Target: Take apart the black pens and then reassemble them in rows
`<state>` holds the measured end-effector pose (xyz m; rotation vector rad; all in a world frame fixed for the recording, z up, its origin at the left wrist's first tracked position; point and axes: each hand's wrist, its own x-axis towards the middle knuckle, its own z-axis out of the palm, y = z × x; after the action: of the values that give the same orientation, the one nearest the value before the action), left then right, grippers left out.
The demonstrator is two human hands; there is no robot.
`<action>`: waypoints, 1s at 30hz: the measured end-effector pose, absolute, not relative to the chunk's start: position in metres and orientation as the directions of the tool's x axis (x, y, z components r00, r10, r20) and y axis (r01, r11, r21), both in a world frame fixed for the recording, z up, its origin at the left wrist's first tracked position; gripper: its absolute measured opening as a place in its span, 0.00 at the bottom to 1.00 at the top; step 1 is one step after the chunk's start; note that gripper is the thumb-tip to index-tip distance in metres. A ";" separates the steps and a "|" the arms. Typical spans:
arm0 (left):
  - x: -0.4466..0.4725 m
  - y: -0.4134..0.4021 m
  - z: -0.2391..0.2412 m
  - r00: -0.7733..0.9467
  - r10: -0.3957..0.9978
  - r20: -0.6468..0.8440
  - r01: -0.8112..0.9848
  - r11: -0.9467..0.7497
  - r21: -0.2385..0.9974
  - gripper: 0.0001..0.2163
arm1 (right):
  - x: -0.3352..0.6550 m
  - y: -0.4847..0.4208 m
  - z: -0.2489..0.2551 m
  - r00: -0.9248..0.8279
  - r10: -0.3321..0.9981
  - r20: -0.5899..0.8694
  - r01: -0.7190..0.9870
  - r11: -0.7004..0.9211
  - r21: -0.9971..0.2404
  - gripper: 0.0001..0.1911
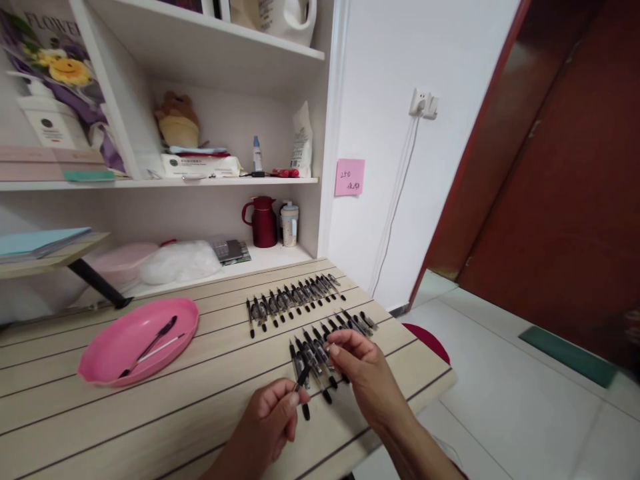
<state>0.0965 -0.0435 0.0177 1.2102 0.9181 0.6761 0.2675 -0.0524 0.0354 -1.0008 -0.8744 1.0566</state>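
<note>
My left hand is closed, with thumb and fingers pinching a black pen that points up and away; its lower end is hidden in the fingers. To the right, my right hand is closed in a pinch above the nearer row of pens; a small pale bit shows at the fingertips, too small to name. Those pens lie side by side on the wooden table, partly covered by my hands. Farther back lies a second row of black pens.
A pink tray at the left holds a black pen and a thin white stick-like refill. White shelves rise behind the table, with a dark red jug and a cup. The table's edge is close on the right, beside a red round stool.
</note>
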 end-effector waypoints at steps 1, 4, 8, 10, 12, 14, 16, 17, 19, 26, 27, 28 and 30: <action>0.096 -0.044 0.018 0.489 0.842 -0.229 0.030 0.246 0.969 0.16 | 0.263 -0.051 0.038 0.269 0.957 0.109 -0.295 0.190 -0.937 0.13; 0.095 -0.042 0.016 0.495 0.838 -0.229 0.020 0.253 0.967 0.17 | 0.256 -0.048 0.043 0.250 0.959 0.129 -0.313 0.207 -0.927 0.15; 0.094 -0.037 0.010 0.522 0.824 -0.218 0.008 0.250 0.968 0.17 | 0.251 -0.049 0.043 0.191 0.974 0.123 -0.309 0.179 -0.934 0.15; 0.094 -0.036 0.008 0.524 0.826 -0.208 0.004 0.241 0.970 0.17 | 0.249 -0.050 0.041 0.173 0.979 0.112 -0.313 0.162 -0.936 0.15; 0.094 -0.036 0.007 0.525 0.828 -0.197 0.006 0.228 0.974 0.17 | 0.247 -0.051 0.039 0.162 0.982 0.096 -0.317 0.144 -0.938 0.16; 0.095 -0.038 0.008 0.521 0.832 -0.188 0.006 0.217 0.976 0.16 | 0.246 -0.052 0.038 0.159 0.984 0.078 -0.320 0.125 -0.939 0.17; 0.095 -0.040 0.010 0.512 0.840 -0.179 -0.001 0.209 0.978 0.16 | 0.246 -0.053 0.037 0.158 0.985 0.062 -0.322 0.111 -0.940 0.18; 0.095 -0.041 0.011 0.508 0.843 -0.176 -0.005 0.208 0.978 0.15 | 0.246 -0.054 0.037 0.157 0.986 0.058 -0.324 0.107 -0.940 0.18; 0.095 -0.042 0.012 0.512 0.839 -0.184 -0.011 0.221 0.975 0.15 | 0.245 -0.055 0.037 0.152 0.987 0.059 -0.329 0.107 -0.938 0.18; 0.091 -0.044 0.009 0.500 0.855 -0.138 0.089 0.107 0.990 0.11 | 0.245 -0.057 0.038 0.121 0.991 0.052 -0.333 0.090 -0.939 0.19; 0.090 -0.045 0.009 0.494 0.861 -0.120 0.113 0.073 0.991 0.11 | 0.246 -0.057 0.037 0.103 0.994 0.041 -0.320 0.072 -0.945 0.18; 0.088 -0.045 0.011 0.491 0.866 -0.097 0.134 0.035 0.990 0.10 | 0.247 -0.057 0.036 0.088 0.996 0.028 -0.306 0.053 -0.951 0.17; 0.087 -0.046 0.016 0.488 0.872 -0.036 0.170 -0.055 0.984 0.10 | 0.248 -0.056 0.034 0.068 0.998 0.008 -0.286 0.027 -0.958 0.14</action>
<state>0.0867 -0.0464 0.0160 1.5445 0.9367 0.7369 0.2482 -0.0561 0.0340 -1.0110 -0.9545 1.2717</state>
